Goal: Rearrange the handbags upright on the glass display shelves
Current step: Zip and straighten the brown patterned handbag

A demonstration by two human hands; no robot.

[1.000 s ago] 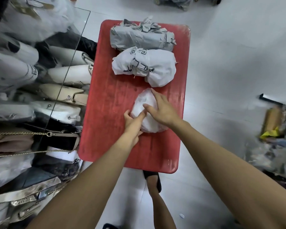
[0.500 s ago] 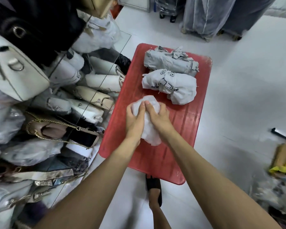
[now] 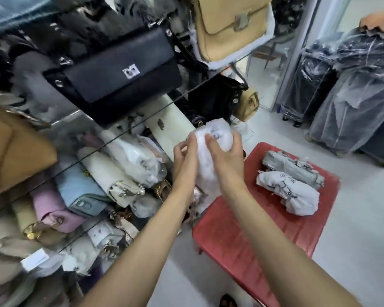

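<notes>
Both hands hold a soft, crumpled white paper-wrapped bundle in the air. The left hand pinches its left edge with curled fingers, and the right hand wraps around its right side. Landmark: this bundle.

Below and to its right stands a red plastic stool with a ribbed, scuffed top. On the stool's far end lie a grey paper-wrapped roll and, touching it, a white printed paper-wrapped parcel.

Left of the bundle, thin glass display shelves carry leaning handbags: a smooth pale blue bag, a pink bag and a cream bag with metal clasp. Above and left sits a matte black flap handbag; above it, a tan satchel.
</notes>
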